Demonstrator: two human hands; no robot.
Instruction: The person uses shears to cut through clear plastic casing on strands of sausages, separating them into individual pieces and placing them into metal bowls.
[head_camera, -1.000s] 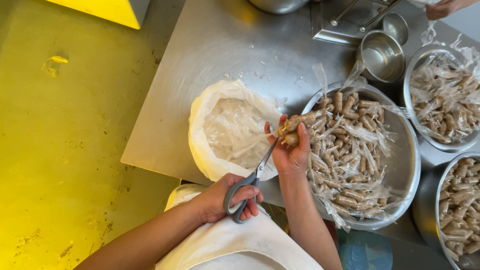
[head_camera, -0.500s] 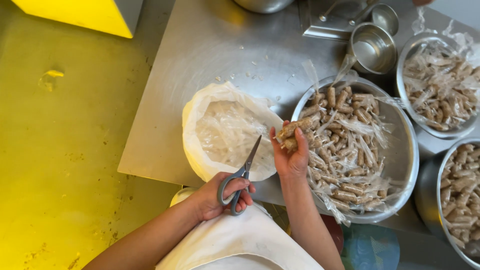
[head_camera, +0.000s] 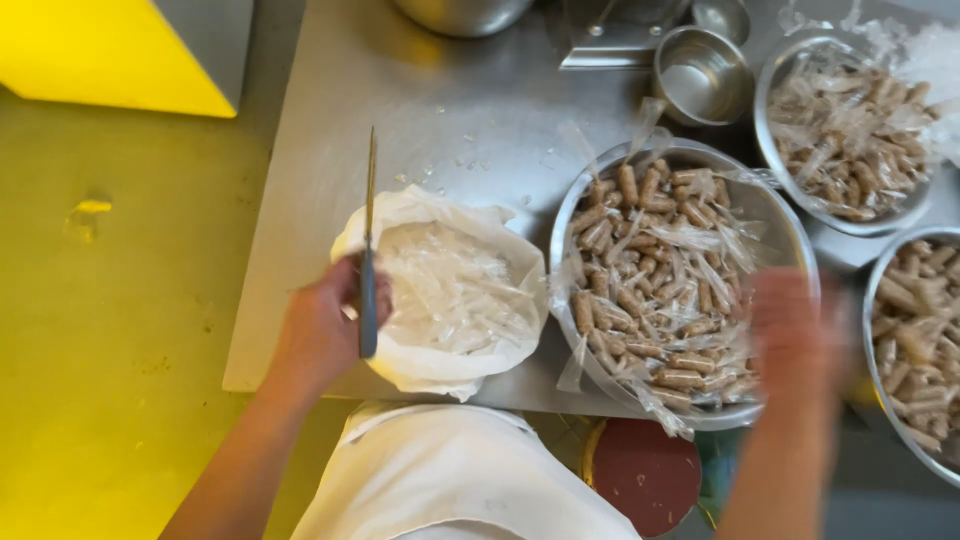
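My left hand (head_camera: 325, 325) grips grey-handled scissors (head_camera: 368, 250), blades closed and pointing away from me, at the left rim of a white bag (head_camera: 400, 365) filled with clear plastic wrappers. My right hand (head_camera: 800, 335) is a blur over the right edge of a large metal bowl (head_camera: 775, 205) heaped with brown sticks in clear wrapping. The blur hides whether those fingers hold anything. My white apron (head_camera: 450, 470) fills the bottom middle.
Everything stands on a steel table (head_camera: 450, 110). A second bowl of wrapped sticks (head_camera: 850, 130) sits at the back right, and a third bowl of brown sticks (head_camera: 920, 340) at the right edge. A small metal cup (head_camera: 700, 75) stands behind. Yellow floor (head_camera: 110, 330) lies left. Below the table is a red round lid (head_camera: 645, 470).
My right hand has swung from the bag's edge, where it held a stick, rightward across the large bowl. My left hand has turned the scissors upright and moved left.
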